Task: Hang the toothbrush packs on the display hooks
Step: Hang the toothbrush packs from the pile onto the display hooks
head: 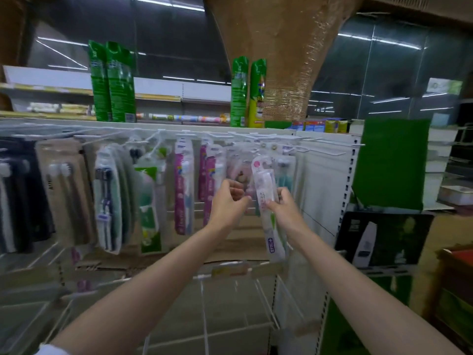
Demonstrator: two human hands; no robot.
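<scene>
The pack is standing nearly upright, long axis vertical, its top leaning slightly left and sitting just below the hooks, in front of the packs already hanging. The right hand is pinching its middle from the right. The left hand, just beside it, is curling loosely; whether it is gripping anything I cannot tell. The lift is judged short, upward and back, the right hand nearer

Both bare arms reached forward. The left hand hung with fingers loosely curled; the right hand pinched with fingers curled.
</scene>
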